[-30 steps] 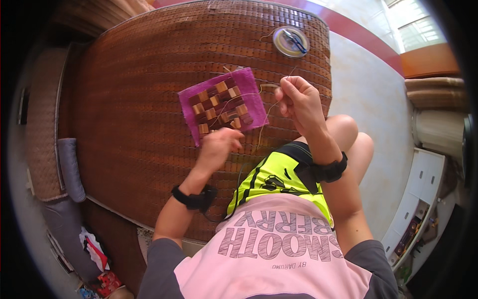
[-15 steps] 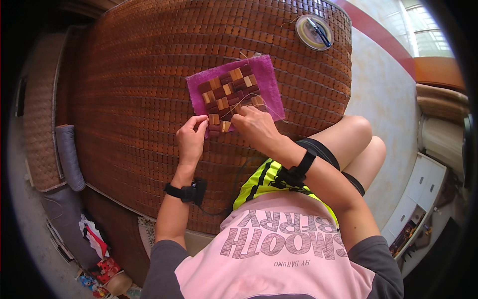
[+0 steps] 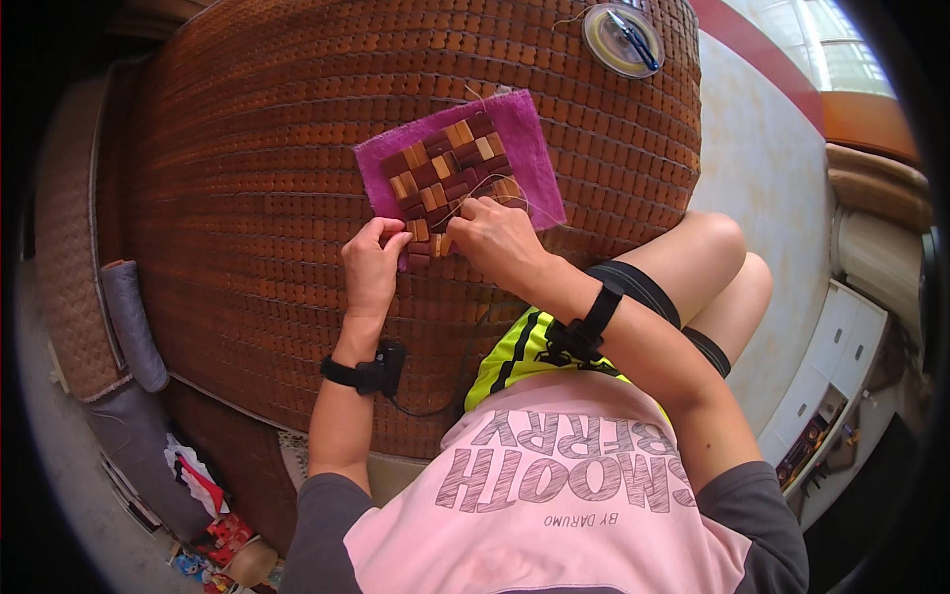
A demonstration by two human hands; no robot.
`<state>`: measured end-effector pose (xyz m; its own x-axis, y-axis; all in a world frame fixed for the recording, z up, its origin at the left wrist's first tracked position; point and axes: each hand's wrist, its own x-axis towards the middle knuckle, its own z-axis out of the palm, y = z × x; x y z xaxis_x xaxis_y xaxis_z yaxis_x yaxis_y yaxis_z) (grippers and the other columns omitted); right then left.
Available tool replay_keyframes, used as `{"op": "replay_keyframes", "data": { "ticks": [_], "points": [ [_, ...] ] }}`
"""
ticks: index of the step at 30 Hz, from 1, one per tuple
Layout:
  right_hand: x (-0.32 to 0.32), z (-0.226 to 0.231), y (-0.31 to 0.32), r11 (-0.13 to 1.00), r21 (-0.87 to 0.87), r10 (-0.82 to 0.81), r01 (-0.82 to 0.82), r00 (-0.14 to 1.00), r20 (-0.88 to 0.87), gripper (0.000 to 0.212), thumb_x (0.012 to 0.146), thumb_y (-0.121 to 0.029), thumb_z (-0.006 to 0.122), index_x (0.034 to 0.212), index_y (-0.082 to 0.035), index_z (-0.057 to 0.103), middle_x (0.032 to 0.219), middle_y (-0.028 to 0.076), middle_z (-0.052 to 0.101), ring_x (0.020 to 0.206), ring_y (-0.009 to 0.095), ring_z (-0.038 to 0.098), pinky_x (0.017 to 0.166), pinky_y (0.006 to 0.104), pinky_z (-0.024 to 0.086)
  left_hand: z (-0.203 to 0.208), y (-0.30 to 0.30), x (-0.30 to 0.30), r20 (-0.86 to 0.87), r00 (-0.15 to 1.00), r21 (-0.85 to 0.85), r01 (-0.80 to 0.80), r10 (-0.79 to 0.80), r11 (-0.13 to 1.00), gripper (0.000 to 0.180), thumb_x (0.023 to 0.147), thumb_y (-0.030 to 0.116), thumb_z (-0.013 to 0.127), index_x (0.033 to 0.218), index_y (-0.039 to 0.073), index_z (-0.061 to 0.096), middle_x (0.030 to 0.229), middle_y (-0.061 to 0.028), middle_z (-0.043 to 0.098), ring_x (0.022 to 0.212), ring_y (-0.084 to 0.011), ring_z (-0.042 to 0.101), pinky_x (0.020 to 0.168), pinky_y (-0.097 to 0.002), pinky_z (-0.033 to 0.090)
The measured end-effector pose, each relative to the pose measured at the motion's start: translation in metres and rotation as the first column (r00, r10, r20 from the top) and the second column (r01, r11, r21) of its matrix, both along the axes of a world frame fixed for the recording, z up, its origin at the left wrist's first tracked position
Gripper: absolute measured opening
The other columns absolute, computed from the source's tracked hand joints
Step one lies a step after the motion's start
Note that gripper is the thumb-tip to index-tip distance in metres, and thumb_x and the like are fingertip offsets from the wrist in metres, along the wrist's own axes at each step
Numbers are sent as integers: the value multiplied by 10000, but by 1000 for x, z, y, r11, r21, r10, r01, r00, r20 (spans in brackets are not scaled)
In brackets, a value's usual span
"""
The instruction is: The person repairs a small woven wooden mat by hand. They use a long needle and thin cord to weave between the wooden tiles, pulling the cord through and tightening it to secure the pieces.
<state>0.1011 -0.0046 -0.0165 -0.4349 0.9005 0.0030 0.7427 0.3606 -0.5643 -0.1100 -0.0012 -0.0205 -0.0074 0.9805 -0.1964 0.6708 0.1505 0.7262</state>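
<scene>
A small panel of dark and light wooden tiles point(image 3: 456, 168), fitted together in a patchwork, lies on a magenta cloth point(image 3: 539, 163). My left hand point(image 3: 371, 265) is at the panel's near left corner, thumb and fingers pinched together; what they hold is too small to make out. Over the panel's near part rests my right hand point(image 3: 495, 241), its fingers closed and curled down at the tiles. A thin tan cord point(image 3: 500, 178) loops over the tiles and runs to the right fingertips, which seem to grip it. The tiles beneath that hand are hidden.
The cloth lies on a broad mat of brown tiles point(image 3: 257, 198). Toward its far right edge is a round, shallow container point(image 3: 594, 42) with a dark-handled tool point(image 3: 634, 40) across it. My bent legs point(image 3: 683, 259) are at the right. A grey roll point(image 3: 136, 327) lies at the left.
The panel and cloth appear slightly farther up and left in the view, and both hands have shifted a little with them. The fingers stay pinched at nearly the same places.
</scene>
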Motion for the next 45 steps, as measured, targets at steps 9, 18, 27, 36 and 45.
{"op": "replay_keyframes", "data": {
  "ticks": [9,18,27,36,45],
  "points": [
    [-12,-1,2,998,64,-17,11,996,93,129,802,-104,651,924,-63,648,918,75,652,909,239,685,662,351,573,7,-1,-11,26,992,24,126,-126,992,235,815,0,770,1047,8,730,952,-95,642,798,-199,660,736,-318,543],
    [-11,1,0,1000,13,-13,13,998,59,126,810,-102,648,925,-52,647,922,81,650,915,250,684,660,362,573,12,7,-17,43,977,-50,212,-210,976,276,787,-16,774,1058,8,724,929,-47,600,745,-146,568,710,-282,507],
    [-10,3,0,1000,20,10,-11,997,79,127,803,-101,651,923,-60,652,937,77,658,926,248,680,674,368,574,10,7,-17,25,976,-45,216,-215,975,291,770,1,808,1047,21,725,933,-62,601,728,-161,591,698,-295,528],
    [-12,-1,-4,1000,29,-9,7,997,77,125,801,-98,651,918,-54,648,925,88,652,912,258,679,690,371,573,11,6,-18,27,974,-46,224,-223,973,291,775,4,808,1053,20,722,952,-66,598,729,-164,588,703,-295,528],
    [-12,0,-4,1000,5,1,-1,999,38,126,798,-88,650,921,-65,632,926,80,637,920,261,667,692,372,569,11,7,-19,27,974,-50,226,-225,973,289,778,6,809,1053,19,721,952,-65,600,750,-165,594,712,-297,530]
  ]
}}
